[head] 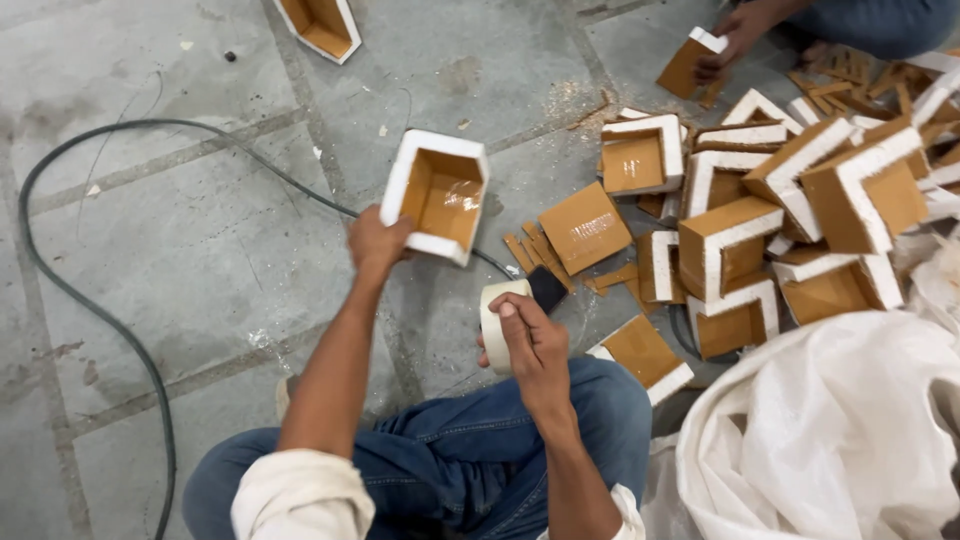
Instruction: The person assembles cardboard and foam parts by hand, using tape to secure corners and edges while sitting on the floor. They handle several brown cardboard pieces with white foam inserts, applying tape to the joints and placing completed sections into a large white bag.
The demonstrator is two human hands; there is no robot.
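My left hand (375, 243) grips the near edge of a square foam frame (437, 194), white outside and lined with brown card, held just above the floor. Lower and to the right, my right hand (533, 343) holds a roll of white tape (493, 325) upright, thumb over its rim. Both forearms reach out over my knees in blue jeans.
A heap of similar white-and-brown corner pieces (770, 210) lies to the right, with flat brown card squares (585, 227) nearer me. A white sack (830, 430) sits at lower right. A black cable (90, 300) loops over the grey tiled floor. Another person's hand (730, 40) holds a piece at the top right. One more frame (322, 25) lies at the top.
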